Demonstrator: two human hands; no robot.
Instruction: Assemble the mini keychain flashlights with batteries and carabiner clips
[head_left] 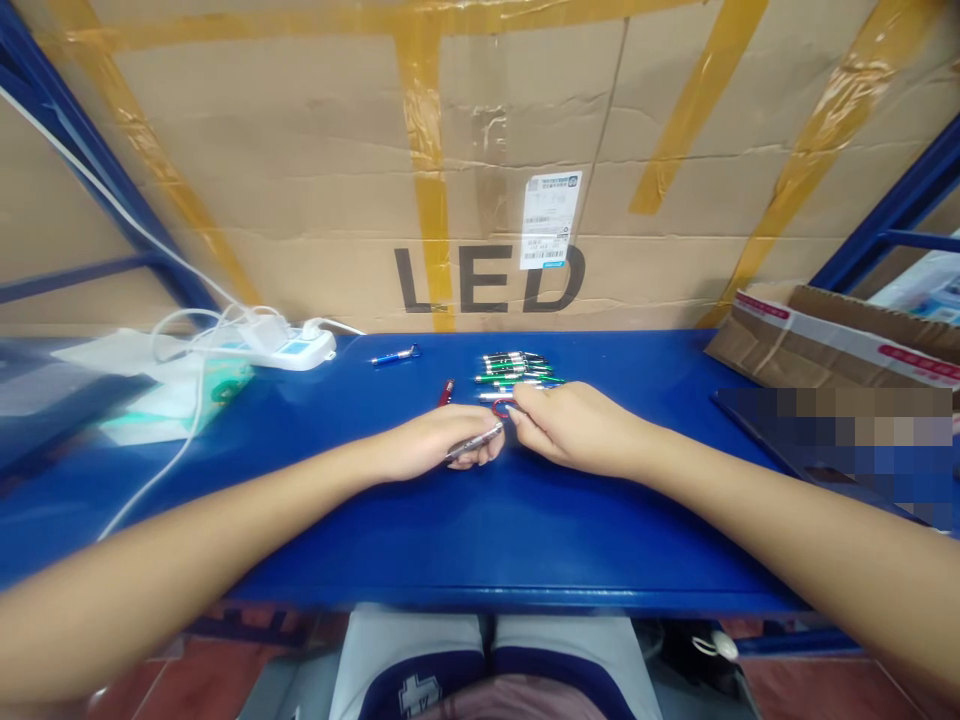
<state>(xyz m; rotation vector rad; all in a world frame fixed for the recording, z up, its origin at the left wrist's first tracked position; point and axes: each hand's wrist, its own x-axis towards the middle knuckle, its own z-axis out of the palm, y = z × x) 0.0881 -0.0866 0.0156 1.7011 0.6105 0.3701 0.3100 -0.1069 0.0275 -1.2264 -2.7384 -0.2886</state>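
My left hand (442,440) is closed around a slim silver and dark pen (474,441), its tip pointing toward my other hand. Close beside it, my right hand (574,425) pinches a small red loop (501,407) that looks like a carabiner clip. Whether the loop joins the pen cannot be made out. Just behind my hands lie several pens (517,365) in a row, with green, black and silver barrels. A red pen (447,391) rests behind my left hand, partly hidden. Farther left is a blue pen (395,356) with a hook-like end.
The blue table (510,540) backs onto a large taped cardboard box (330,150) marked LED. On the left stand a white power strip (300,347) with cables and a green-and-white packet (176,400). An open carton (825,325) and a dark flat object (780,440) are at the right.
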